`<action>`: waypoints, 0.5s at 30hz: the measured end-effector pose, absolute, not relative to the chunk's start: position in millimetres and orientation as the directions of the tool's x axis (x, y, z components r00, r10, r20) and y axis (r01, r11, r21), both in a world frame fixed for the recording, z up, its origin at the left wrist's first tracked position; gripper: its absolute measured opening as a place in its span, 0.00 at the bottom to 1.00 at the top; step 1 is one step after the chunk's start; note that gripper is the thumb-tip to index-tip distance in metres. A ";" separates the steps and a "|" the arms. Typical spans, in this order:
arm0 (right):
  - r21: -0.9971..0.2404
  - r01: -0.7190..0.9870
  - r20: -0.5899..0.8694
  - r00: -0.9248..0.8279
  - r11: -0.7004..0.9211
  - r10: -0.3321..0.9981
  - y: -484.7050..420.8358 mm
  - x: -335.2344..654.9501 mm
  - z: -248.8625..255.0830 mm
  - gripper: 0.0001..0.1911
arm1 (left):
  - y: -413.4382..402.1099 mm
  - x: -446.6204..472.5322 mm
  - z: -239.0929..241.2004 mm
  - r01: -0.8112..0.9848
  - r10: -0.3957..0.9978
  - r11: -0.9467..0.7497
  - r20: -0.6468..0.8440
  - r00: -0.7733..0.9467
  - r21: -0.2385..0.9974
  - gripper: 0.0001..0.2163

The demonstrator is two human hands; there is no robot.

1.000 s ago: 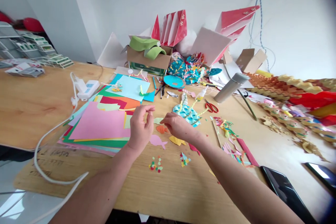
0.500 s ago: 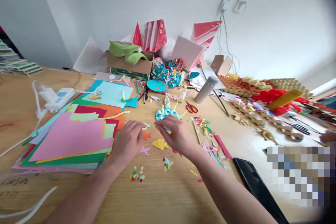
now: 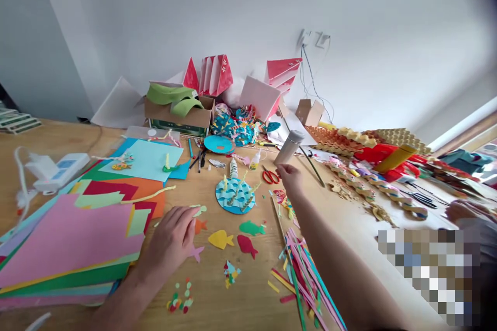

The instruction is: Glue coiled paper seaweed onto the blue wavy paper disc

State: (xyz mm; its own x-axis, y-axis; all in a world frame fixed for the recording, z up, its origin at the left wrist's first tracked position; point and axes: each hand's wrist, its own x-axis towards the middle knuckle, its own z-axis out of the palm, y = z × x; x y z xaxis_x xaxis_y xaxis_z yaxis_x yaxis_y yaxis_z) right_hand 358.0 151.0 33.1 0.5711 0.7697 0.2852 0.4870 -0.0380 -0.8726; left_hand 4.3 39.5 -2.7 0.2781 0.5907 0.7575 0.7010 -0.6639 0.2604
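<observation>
My left hand [image 3: 173,238] is over the table with curled fingers pressed together, beside a light green paper cutout [image 3: 201,210]. An orange paper fish [image 3: 200,226] and a pink paper fish [image 3: 196,253] are partly covered by it. My right hand [image 3: 291,178] reaches forward, fingertips pinched, near the red-handled scissors [image 3: 271,176] and the grey flask [image 3: 289,148]; what it holds, if anything, is hidden. Between my hands lie a yellow fish [image 3: 220,239], a red fish [image 3: 247,245] and a green fish [image 3: 252,227]. Behind them sits a blue wavy paper disc [image 3: 235,195] with upright twisted stems.
Coloured paper sheets [image 3: 77,238] are stacked at left, near a white power strip [image 3: 62,169]. Paper strips [image 3: 306,274] lie under my right forearm. A glue bottle [image 3: 255,159], a box [image 3: 178,120] and a blue disc [image 3: 219,144] stand farther back. Another person's hand [image 3: 462,212] is at right.
My right hand has moved away from the paper fish, forward and right toward the scissors and flask, uncovering the blue disc and the green and red fish. My left hand stays by the light green cutout.
</observation>
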 end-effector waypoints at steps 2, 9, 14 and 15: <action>-0.856 0.509 0.257 0.575 -0.094 0.777 162.6 356.6 14.6 0.17 | 40.0 3.8 -4.5 0.705 0.598 -0.659 0.750 0.281 0.262 0.12; -0.760 0.641 0.219 0.403 -0.103 0.889 201.2 328.6 22.1 0.17 | 37.9 3.9 -3.8 0.701 0.585 -0.670 0.756 0.294 0.246 0.13; -0.653 0.720 -0.159 0.172 -0.235 0.972 250.9 300.5 41.6 0.20 | 34.4 7.1 -1.8 0.688 0.579 -0.683 0.755 0.306 0.246 0.14; -0.620 0.738 -0.228 0.156 -0.267 0.961 259.6 294.4 42.5 0.21 | 34.2 7.1 -2.2 0.690 0.578 -0.682 0.758 0.303 0.243 0.14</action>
State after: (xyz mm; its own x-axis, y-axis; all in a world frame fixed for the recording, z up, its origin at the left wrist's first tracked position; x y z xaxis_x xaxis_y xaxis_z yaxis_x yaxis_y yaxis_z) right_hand 294.4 259.6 42.5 0.1559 0.9612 -0.2276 0.7379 -0.2665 -0.6200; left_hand 7.1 34.2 -2.2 0.3035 0.5776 0.7578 0.6899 -0.6818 0.2433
